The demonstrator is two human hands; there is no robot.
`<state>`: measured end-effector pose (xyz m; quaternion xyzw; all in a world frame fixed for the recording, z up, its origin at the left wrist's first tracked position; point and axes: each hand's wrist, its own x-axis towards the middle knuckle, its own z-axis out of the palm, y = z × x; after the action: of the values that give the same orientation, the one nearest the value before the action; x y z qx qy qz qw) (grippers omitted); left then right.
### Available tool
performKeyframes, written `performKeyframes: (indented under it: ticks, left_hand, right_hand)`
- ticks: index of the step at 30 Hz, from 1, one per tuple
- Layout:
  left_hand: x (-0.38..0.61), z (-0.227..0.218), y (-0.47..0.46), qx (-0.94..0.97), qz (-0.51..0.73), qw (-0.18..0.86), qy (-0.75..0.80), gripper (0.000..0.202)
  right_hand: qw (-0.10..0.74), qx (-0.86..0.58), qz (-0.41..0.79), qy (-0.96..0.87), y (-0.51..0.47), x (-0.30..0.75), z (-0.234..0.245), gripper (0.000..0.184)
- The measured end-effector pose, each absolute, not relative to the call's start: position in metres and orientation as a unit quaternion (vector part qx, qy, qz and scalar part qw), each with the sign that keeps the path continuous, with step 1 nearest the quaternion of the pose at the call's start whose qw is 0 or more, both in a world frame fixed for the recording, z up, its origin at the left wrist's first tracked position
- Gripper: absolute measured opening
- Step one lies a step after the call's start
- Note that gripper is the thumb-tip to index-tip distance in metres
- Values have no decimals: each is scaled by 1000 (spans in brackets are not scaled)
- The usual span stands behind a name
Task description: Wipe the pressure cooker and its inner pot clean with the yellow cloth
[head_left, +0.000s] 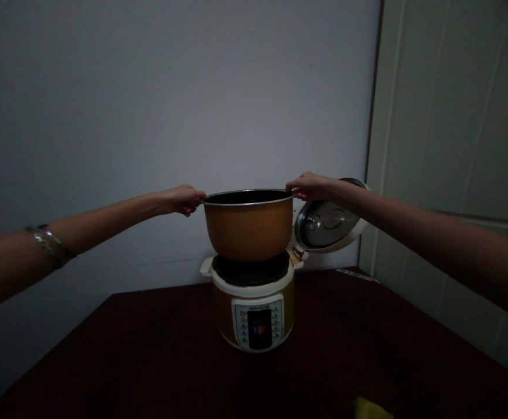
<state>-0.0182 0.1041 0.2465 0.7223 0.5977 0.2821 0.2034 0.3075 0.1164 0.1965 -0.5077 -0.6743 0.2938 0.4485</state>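
The grip of the left hand (pixel 184 199) and that of the right hand (pixel 309 186) are both closed on the rim of an orange-brown pot (pixel 249 228), one at each side. The pot is held upright directly above the cooker (pixel 254 294). The cooker's lid (pixel 330 224) tilts open on its right, partly behind the right forearm. The cooker stands on a dark desk (pixel 149 337), near the wall (pixel 170 105) behind it; a yellow item (pixel 370 409), partly visible, is in front of the cooker and to its right.
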Motion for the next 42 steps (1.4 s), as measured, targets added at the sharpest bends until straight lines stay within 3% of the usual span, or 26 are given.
performKeyframes:
  ticks: [4, 10, 24, 42]
  left_hand:
    - [-21, 233, 128, 727, 262, 188, 606, 23]
    - [-28, 214, 154, 734, 224, 182, 615, 30]
    - [-31, 182, 186, 753, 169, 192, 606, 35]
    - [-41, 145, 194, 751, 111, 211, 615, 37]
  right_hand:
    - [391, -538, 248, -704, 136, 301, 181, 29]
    - [354, -557, 236, -713, 159, 294, 164, 24]
    - [292, -587, 219, -723, 169, 293, 139, 16]
    - [223, -588, 215, -748, 184, 283, 101, 18]
